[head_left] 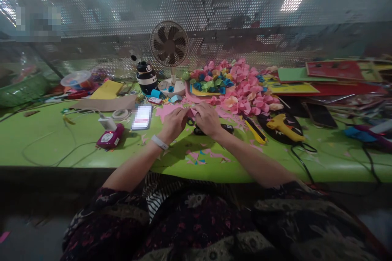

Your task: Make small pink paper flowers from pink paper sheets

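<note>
My left hand (pixel 174 124), with a white band at its wrist, and my right hand (pixel 208 119) meet over the middle of the green table. Both have their fingers pinched on a small piece of pink paper (pixel 191 112) between them. Flat pink paper (pixel 163 111) lies just behind my left hand. Beneath the hands is a small black ring (pixel 190 121), its kind unclear. A black object (pixel 228 128) is partly covered by my right hand. Pink and blue paper scraps (pixel 196 157) are scattered in front of the hands.
A heap of pink folded paper pieces (pixel 241 85) stands behind my hands, beside a fan (pixel 169 44). Rightward lie a yellow cutter knife (pixel 256 131) and a yellow glue gun (pixel 283 127). Leftward are a lit phone (pixel 141 117) and a purple socket box (pixel 110 136) with cables.
</note>
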`<state>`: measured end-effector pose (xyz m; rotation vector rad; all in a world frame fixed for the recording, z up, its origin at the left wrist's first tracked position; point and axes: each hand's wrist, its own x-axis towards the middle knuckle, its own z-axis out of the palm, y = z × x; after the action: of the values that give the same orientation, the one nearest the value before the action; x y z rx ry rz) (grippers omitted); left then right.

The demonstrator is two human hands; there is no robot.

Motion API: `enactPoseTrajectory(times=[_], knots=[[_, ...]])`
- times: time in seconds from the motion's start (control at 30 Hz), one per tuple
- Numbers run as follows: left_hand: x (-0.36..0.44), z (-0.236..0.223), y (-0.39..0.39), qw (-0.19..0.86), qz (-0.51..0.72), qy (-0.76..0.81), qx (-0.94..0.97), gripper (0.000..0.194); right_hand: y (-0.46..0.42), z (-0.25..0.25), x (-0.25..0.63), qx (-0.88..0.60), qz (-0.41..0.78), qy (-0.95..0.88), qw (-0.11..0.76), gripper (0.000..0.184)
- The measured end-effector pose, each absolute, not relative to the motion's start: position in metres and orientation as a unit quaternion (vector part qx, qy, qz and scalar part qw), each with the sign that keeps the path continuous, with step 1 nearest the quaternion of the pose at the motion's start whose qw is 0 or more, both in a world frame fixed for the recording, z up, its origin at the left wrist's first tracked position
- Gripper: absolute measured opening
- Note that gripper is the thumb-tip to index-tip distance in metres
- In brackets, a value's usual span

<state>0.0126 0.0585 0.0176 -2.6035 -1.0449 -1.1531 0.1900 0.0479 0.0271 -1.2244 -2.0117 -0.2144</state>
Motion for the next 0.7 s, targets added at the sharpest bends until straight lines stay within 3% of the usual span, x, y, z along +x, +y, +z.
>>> enactPoseTrajectory(times=[0.3, 0.7], knots=[[0.024, 0.014, 0.052, 0.050, -0.397, -0.379, -0.835, 0.034, 0.051, 0.023, 0.189, -0.476, -0.029, -0.759, 0.444, 0.030], [0.029, 0.007, 0.068, -0.145, -0.513, -0.370, -0.761, 0.031, 0.063, 0.012, 0.185, -0.455, -0.016, -0.768, 0.451, 0.034]])
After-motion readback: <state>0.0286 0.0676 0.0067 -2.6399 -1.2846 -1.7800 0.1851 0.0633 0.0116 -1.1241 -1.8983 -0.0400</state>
